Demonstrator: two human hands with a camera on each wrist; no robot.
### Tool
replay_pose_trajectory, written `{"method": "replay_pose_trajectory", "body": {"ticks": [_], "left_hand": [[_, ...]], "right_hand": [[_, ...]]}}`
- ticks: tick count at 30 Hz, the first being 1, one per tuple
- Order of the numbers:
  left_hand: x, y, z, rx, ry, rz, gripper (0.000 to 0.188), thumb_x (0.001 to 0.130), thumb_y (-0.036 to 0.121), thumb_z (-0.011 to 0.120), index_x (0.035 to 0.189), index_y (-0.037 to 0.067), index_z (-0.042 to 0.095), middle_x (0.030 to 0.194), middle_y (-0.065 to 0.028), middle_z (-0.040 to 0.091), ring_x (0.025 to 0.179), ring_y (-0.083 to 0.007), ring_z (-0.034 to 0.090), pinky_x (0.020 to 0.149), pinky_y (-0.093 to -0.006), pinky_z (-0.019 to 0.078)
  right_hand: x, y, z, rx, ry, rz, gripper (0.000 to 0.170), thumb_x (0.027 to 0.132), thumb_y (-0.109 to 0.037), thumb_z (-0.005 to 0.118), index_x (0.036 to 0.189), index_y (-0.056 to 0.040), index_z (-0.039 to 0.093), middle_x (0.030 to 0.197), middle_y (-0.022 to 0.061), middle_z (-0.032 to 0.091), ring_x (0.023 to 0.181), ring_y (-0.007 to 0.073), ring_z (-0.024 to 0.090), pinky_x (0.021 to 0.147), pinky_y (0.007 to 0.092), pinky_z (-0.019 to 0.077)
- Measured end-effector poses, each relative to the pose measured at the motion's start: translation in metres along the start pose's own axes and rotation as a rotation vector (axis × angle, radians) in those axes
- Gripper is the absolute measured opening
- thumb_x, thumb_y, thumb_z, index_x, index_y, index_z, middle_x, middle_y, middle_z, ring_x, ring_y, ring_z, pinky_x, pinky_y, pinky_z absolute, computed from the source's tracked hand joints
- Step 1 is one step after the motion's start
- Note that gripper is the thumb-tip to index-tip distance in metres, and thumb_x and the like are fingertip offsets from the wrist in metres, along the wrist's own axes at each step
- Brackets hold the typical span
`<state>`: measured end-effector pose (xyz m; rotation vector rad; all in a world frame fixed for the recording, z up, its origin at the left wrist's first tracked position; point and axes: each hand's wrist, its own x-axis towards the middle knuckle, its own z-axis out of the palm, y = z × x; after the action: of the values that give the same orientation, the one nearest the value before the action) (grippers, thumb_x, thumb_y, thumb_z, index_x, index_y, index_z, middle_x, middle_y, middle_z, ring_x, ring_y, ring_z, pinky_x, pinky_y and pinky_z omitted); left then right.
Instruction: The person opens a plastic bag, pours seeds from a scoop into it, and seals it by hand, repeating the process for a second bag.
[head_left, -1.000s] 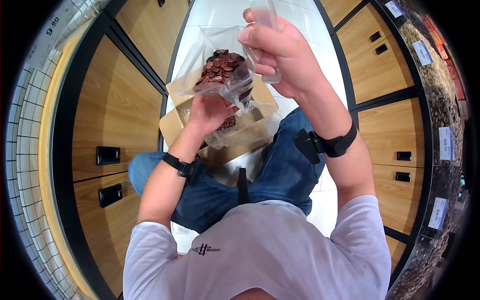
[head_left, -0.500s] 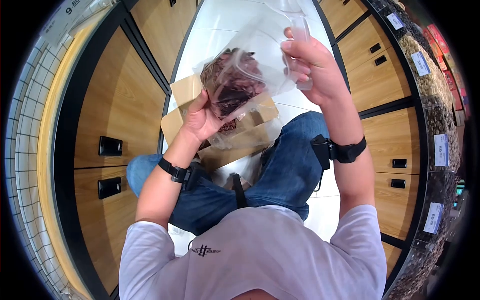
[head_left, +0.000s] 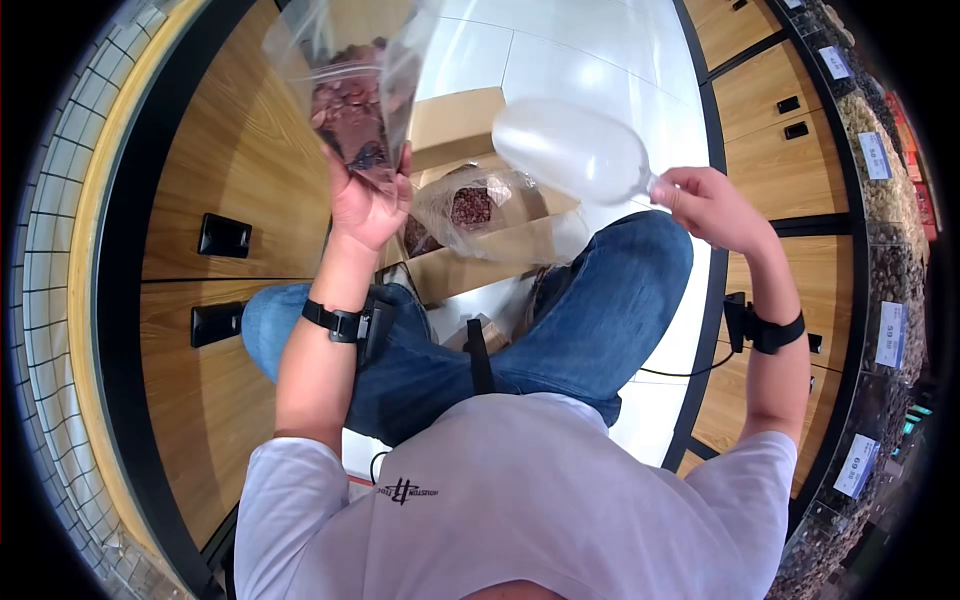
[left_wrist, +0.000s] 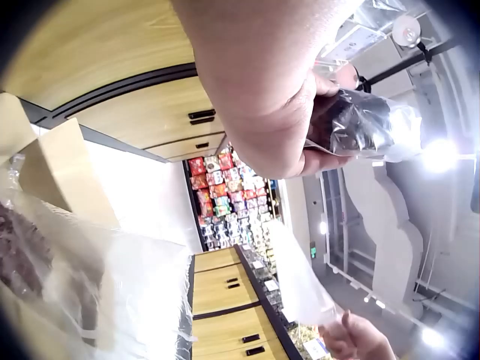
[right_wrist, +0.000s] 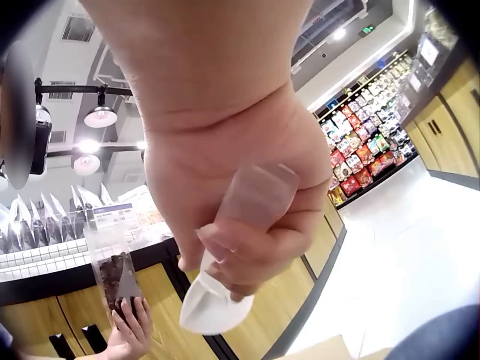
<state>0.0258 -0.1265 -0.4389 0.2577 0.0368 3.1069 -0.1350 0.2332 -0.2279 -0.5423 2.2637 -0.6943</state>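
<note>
Landmark: cardboard box (head_left: 455, 277), matte brown, flaps splayed. Up left of box: left hand (head_left: 370, 212) grips the lower end of a clear, glossy plastic bag (head_left: 398, 85) of flat reddish-brown pieces (head_left: 345, 105); bag top cut off in head view. Right of box: right hand (head_left: 718, 212) holds handle of smooth translucent scoop (head_left: 575, 152), rounded bowl, blurry edges. In box: crinkled film (head_left: 437, 208) over small dark-red bits (head_left: 470, 207), hard to identify.

Bag (head_left: 398, 82) top outside head view
</note>
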Motion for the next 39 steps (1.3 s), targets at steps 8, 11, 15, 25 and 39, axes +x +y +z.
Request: {"method": "replay_pose_trajectory", "body": {"ticks": [8,11,15,25,39], "left_hand": [[-0.011,-0.008,0.003,0.072,0.127,0.185,0.064,0.081,0.062,0.068,0.129,0.021,0.060,0.132,-0.0017,0.062,0.119,-0.0242,0.060,0.085,-0.0404,0.0596],[-0.008,-0.011,-0.002,0.027,0.029,0.243,0.066,0.084,0.053,0.070,0.135,0.014,0.055,0.138,-0.0071,0.058,0.124,-0.0280,0.057,0.091,-0.0414,0.0571],[-0.009,-0.017,0.011,0.151,0.268,0.301,0.062,0.091,0.062,0.055,0.134,0.018,0.056,0.135,-0.0039,0.060,0.122,-0.0265,0.057,0.090,-0.0403,0.0569],[-0.009,-0.022,0.025,0.303,0.602,0.385,0.046,0.094,0.067,0.045,0.125,0.036,0.056,0.154,0.0011,0.032,0.141,-0.0197,0.029,0.117,-0.0501,0.0215],[-0.018,-0.004,0.001,0.126,0.220,0.338,0.047,0.103,0.049,0.039,0.133,0.019,0.059,0.134,-0.0044,0.061,0.122,-0.0279,0.058,0.086,-0.0444,0.0576]], "right_hand": [[0.006,-0.004,0.027,-0.531,-0.094,-0.007,0.052,0.089,-0.049,0.066,0.096,0.0018,0.073,0.069,0.0163,0.067,0.066,0.0272,0.067,0.065,0.0372,0.0529],[0.033,0.002,0.055,-0.659,-0.148,-0.069,0.050,0.092,-0.046,0.063,0.095,0.0031,0.072,0.073,0.0212,0.067,0.071,0.0332,0.067,0.068,0.0406,0.0514],[0.084,0.024,0.108,-0.906,-0.214,-0.098,0.042,0.097,-0.039,0.057,0.097,-0.0001,0.073,0.093,0.0219,0.070,0.090,0.0389,0.067,0.078,0.0467,0.0525],[0.230,0.074,0.223,-0.918,-0.263,-0.175,0.036,0.100,-0.033,0.049,0.110,-0.0063,0.072,0.108,0.0200,0.070,0.100,0.0397,0.066,0.086,0.0474,0.0517],[0.308,0.121,0.296,-0.582,-0.161,-0.065,0.047,0.092,-0.043,0.057,0.105,0.0007,0.072,0.106,0.0224,0.069,0.101,0.0370,0.067,0.090,0.0457,0.0515]]}}
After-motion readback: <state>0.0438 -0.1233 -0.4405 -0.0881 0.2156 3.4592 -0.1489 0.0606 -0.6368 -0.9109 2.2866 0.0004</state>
